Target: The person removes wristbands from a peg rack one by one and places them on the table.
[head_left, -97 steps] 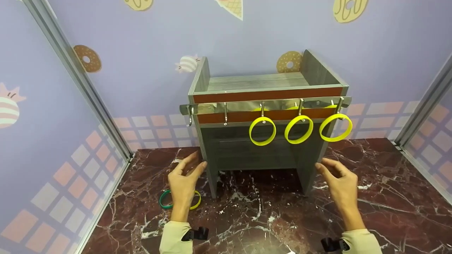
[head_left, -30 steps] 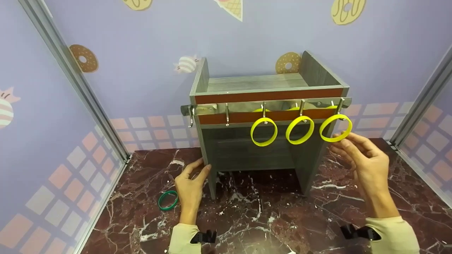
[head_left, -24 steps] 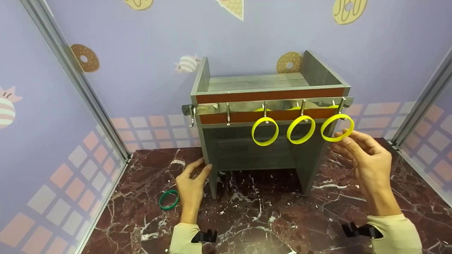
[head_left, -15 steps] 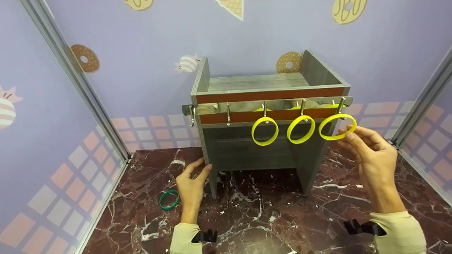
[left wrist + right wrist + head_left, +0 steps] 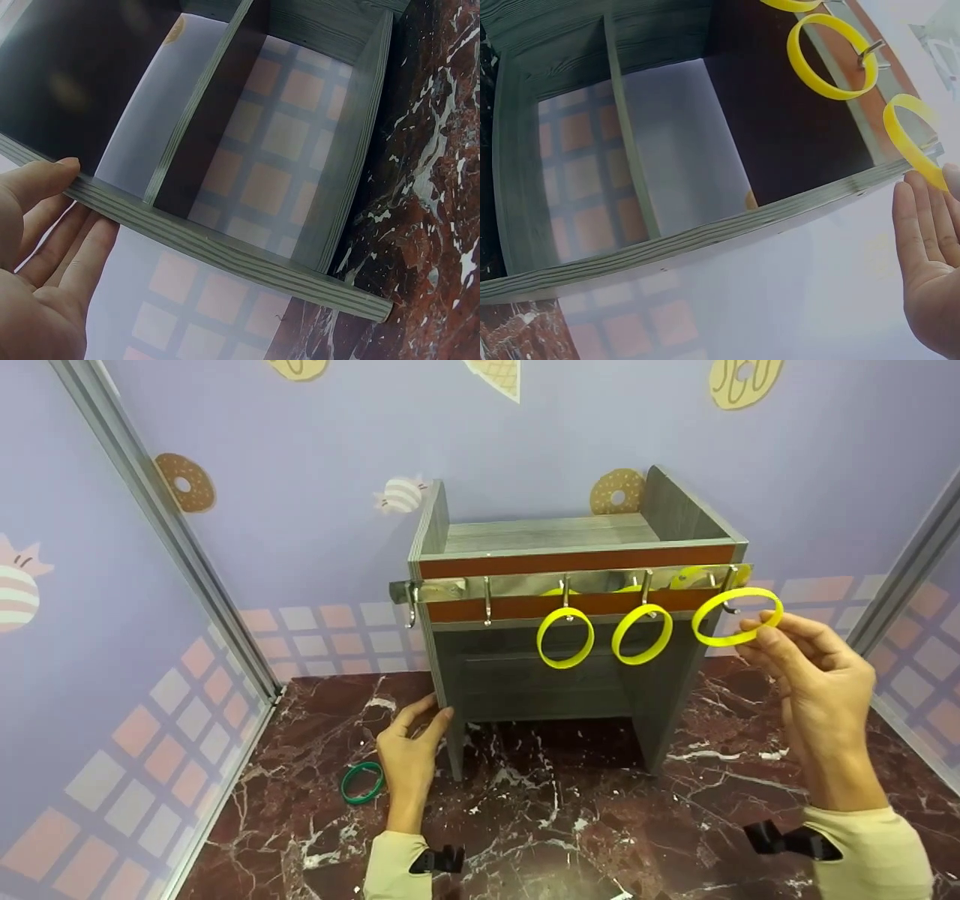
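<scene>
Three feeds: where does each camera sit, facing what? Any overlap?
Head: on the head, facing forward and down at the grey shelf and marble tabletop; left hand, right hand and sleeves show.
Left wrist: on that wrist, facing into the shelf's open front; only the left hand shows.
Right wrist: on that wrist, facing the shelf from the right; only the right hand shows.
Shared: head and right wrist both show the yellow ring in the right hand.
</scene>
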### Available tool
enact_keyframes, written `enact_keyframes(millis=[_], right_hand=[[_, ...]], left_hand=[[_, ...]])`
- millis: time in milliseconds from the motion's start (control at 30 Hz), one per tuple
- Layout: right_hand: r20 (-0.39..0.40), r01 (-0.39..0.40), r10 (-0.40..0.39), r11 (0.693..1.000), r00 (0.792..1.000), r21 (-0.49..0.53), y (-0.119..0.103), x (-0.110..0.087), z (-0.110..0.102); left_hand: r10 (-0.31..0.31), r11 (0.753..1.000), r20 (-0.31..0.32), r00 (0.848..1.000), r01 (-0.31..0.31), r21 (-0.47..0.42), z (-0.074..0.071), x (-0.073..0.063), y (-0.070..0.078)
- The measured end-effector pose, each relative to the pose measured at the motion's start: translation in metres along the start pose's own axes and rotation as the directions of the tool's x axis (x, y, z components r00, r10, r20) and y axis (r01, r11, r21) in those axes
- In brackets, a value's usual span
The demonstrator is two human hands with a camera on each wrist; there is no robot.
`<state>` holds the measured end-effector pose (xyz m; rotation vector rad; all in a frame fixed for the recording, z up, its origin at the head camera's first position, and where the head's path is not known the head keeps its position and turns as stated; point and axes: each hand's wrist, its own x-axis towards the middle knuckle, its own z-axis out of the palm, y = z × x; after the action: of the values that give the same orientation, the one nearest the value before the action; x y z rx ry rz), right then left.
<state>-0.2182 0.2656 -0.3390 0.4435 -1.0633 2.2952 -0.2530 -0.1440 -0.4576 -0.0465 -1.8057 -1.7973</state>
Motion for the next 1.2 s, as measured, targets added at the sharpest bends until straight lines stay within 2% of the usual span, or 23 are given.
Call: enact_keyframes(millis=[200, 433, 567, 833, 1000, 1200], right_hand=[[-0.01, 0.004, -0.004, 1.0, 1.0, -0.003, -0.008, -0.002, 0.0], [-0.006, 0.03, -0.03, 0.999, 1.0, 0.018, -0.014, -0.006, -0.004], [-0.035, 0.019, -0.018, 0.999, 0.999, 0.037, -0.017, -0.01, -0.01], [-0.094, 0.003, -0.01, 0.997, 0.996, -0.075, -0.021, -0.017, -0.027], [-0.067, 0.006, -0.013, 0.995, 0.998, -0.103, -0.019, -0.021, -0.04], [-0.029, -0.015, 0.012, 0.995, 1.0, -0.094, -0.012, -0.025, -0.056]], left_hand=[[-0.025, 1.0, -0.008, 1.0, 0.025, -0.012, 0.001, 0.0, 0.0], [-0.014, 1.0, -0.01, 1.0, 0.015, 0.004, 0.001, 0.0, 0.001], [-0.012, 1.0, -0.013, 1.0, 0.012, 0.002, 0.001, 0.0, 0.001], [-0.017, 1.0, 0.003, 1.0, 0.017, 0.0, 0.0, 0.0, 0.001], [-0.001, 1.0, 0.012, 1.0, 0.001, 0.004, -0.001, -0.001, 0.001], [-0.018, 1.0, -0.001, 1.0, 0.018, 0.001, 0.0, -0.001, 0.001]])
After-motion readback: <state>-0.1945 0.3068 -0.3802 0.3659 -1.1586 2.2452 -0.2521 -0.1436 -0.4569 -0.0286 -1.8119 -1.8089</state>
